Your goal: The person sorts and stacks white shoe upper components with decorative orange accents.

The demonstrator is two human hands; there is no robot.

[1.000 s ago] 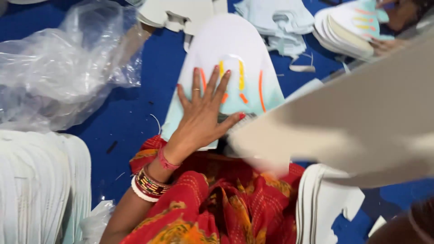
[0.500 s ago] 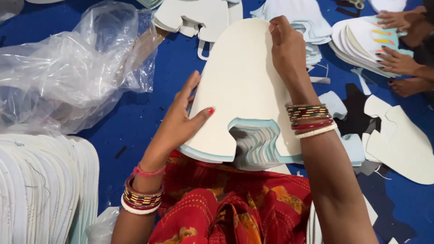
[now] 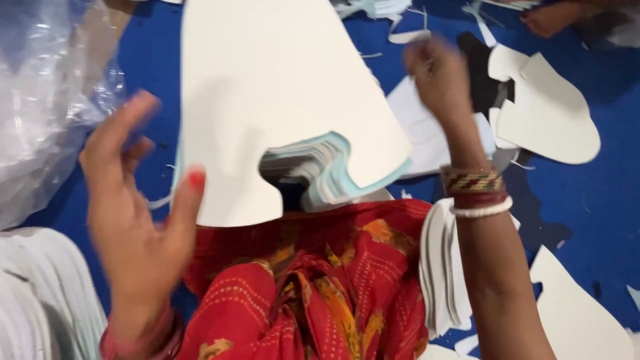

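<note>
A thick stack of white die-cut card pieces (image 3: 280,100) with pale blue edges and a notch in its near side lies in front of my lap, over my red patterned garment (image 3: 313,280). My left hand (image 3: 133,213) is blurred at the stack's near left corner, fingers spread, its thumb against the card edge. Off the stack's right side, my right hand (image 3: 440,77) is raised with its fingers curled closed. Blur hides whether it pinches a scrap.
A crumpled clear plastic bag (image 3: 47,100) lies at left. More white stacks sit at lower left (image 3: 33,293) and by my right knee (image 3: 443,267). Loose cut pieces (image 3: 547,113) lie on the blue sheet (image 3: 587,200). Another person's hand (image 3: 553,17) shows at top right.
The view has dropped closer to the stack. My right hand has left the stack's top edge and lifted off to its right. My left hand has come off the stack's face, fingers spread.
</note>
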